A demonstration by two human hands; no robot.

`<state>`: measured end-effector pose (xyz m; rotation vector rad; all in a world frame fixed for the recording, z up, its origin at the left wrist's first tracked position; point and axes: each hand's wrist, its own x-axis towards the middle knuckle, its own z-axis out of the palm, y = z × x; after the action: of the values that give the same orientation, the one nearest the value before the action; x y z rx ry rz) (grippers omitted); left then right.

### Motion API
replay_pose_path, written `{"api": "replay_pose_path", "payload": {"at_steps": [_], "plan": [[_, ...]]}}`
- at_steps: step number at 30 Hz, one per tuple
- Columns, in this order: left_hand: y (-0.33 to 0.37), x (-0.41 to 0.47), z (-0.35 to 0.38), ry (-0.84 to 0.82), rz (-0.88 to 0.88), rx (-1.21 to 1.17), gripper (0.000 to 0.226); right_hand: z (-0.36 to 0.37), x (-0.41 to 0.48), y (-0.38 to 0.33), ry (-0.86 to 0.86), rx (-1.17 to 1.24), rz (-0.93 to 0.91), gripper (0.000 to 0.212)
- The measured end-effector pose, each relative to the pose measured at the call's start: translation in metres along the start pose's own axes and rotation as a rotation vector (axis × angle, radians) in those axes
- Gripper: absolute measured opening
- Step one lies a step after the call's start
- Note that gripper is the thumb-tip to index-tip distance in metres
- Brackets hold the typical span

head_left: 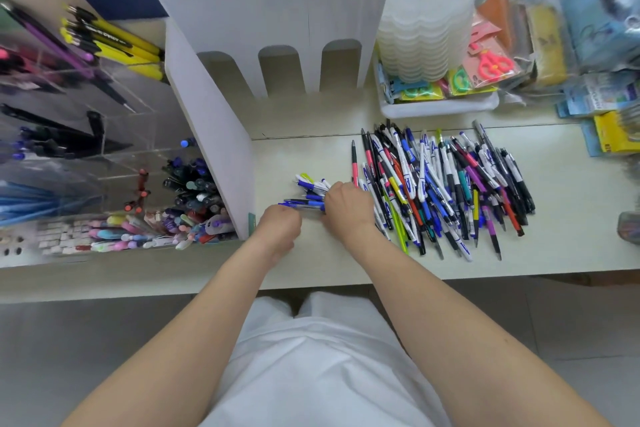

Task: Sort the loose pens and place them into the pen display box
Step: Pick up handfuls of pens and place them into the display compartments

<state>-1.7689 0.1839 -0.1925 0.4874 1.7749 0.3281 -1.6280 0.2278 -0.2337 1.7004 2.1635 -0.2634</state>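
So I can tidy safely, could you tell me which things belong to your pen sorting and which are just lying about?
In the job: loose pen pile, bundle of blue pens in left hand and right hand, white display box.
Lying about: stack of clear tubs, packaged scissors, yellow markers.

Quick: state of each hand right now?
Left hand: closed on the bunch of blue pens.
Right hand: closed on the same bunch.

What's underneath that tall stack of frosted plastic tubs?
Colourful stationery packets, one holding pink scissors, lying in a white tray. Whatever sits directly beneath the stack is hidden.
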Motion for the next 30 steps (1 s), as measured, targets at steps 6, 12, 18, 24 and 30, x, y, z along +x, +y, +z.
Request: {"api": "replay_pose_path", "payload": {"at_steps": [6, 12, 18, 24, 30], "plan": [[0.017, -0.009, 0.012, -0.138, -0.057, -0.312, 0.009, 0.005, -0.004, 0.02, 0.08, 0.004, -0.056, 0.016], [0.034, -0.014, 0.027, -0.258, 0.04, -0.594, 0.032, -0.007, -0.035, 0.018, 0.225, 0.1, -0.087, 0.028], [0.025, -0.021, 0.037, -0.208, 0.095, -0.693, 0.025, -0.025, -0.071, 0.007, 0.088, 0.565, -0.114, 0.06], [0.025, -0.023, 0.03, -0.115, 0.084, -0.654, 0.012, -0.043, -0.094, 0.017, -0.067, 1.075, -0.213, 0.109], [0.037, -0.018, 0.009, -0.057, 0.149, -0.794, 0.008, -0.002, -0.104, 0.043, 0.131, 1.331, 0.234, 0.025]]}}
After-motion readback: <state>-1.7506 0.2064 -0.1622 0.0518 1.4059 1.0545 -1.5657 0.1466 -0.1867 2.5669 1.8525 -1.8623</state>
